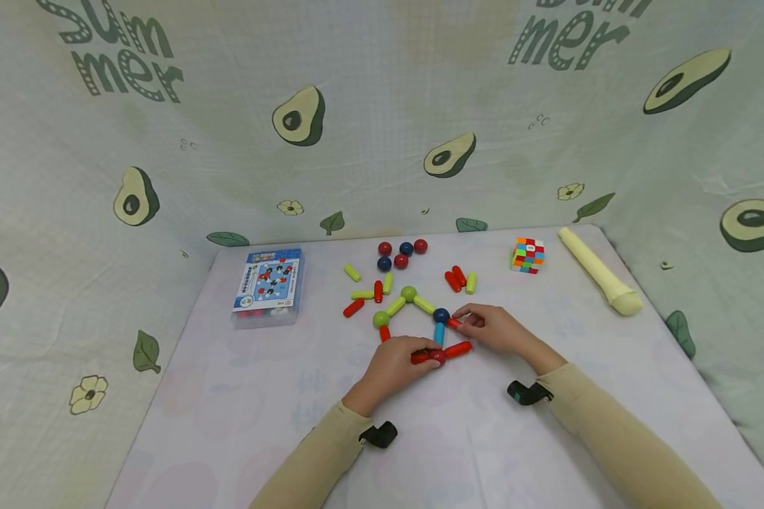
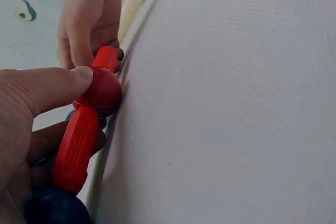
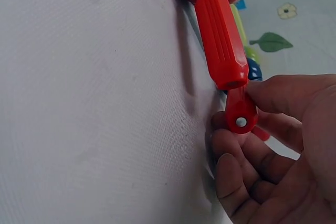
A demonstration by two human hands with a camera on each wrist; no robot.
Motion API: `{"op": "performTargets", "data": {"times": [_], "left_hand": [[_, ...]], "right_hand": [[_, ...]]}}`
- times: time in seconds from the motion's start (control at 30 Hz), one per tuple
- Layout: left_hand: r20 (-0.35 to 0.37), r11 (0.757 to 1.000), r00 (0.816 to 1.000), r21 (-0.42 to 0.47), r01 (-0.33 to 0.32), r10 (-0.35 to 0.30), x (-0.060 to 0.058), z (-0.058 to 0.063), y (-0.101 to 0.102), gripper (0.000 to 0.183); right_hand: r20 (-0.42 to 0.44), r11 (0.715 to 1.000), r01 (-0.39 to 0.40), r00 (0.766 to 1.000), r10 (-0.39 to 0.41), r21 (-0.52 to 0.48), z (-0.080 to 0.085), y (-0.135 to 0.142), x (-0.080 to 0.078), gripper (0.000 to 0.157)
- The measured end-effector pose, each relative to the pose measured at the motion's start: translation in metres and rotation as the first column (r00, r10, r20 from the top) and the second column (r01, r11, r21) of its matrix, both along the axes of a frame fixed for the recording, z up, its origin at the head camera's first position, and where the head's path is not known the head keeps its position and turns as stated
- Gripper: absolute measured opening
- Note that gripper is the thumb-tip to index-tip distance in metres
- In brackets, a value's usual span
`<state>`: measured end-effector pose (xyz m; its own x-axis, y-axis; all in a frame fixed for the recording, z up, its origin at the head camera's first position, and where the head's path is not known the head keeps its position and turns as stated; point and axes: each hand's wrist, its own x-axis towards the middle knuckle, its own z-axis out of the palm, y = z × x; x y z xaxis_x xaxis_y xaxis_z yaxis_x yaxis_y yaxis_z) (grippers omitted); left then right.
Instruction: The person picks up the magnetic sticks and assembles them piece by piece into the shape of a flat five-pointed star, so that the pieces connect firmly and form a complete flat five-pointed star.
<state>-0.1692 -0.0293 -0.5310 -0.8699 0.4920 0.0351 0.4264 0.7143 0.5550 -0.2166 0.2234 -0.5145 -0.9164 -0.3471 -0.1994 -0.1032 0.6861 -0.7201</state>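
Observation:
My left hand (image 1: 395,364) pinches a dark red ball (image 2: 102,93) between thumb and fingers. Out of that ball come a red rod (image 3: 220,40) to the right, another red rod (image 2: 76,150) to the left, and a light blue rod (image 1: 439,334). The light blue rod leads up to a dark blue ball (image 1: 441,316). Beside this ball my right hand (image 1: 493,329) pinches a short red rod (image 3: 241,111), its near end showing a silvery dot. Lime rods and green balls (image 1: 409,293) continue the ring; a second blue ball (image 2: 55,207) is mostly hidden by my left hand.
Loose red and blue balls (image 1: 401,261) lie behind the ring. Several loose red and lime rods (image 1: 378,290) are scattered beside them. A boxed set (image 1: 269,286) stands left; a puzzle cube (image 1: 528,255) and a pale yellow club-shaped object (image 1: 598,271) are at the back right.

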Motion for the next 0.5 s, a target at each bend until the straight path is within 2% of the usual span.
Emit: {"op": "performTargets", "data": {"times": [0.17,0.33,0.5], "left_hand": [[0.007,1.0,1.0,-0.01,0.003,-0.003,0.0,0.0,0.0,0.034],[0.048,1.0,0.999,0.01,-0.007,0.007,-0.004,0.007,-0.001,0.034],[0.036,0.998,0.998,0.029,-0.047,0.046,-0.018,0.019,0.002,0.034]], "right_hand": [[-0.018,1.0,0.009,1.0,-0.009,0.006,-0.001,-0.001,0.001,0.024],[-0.027,1.0,0.03,0.999,-0.03,0.006,-0.004,-0.003,0.002,0.023],[-0.037,0.999,0.039,0.999,-0.039,-0.004,-0.007,-0.003,0.002,0.025]]}}
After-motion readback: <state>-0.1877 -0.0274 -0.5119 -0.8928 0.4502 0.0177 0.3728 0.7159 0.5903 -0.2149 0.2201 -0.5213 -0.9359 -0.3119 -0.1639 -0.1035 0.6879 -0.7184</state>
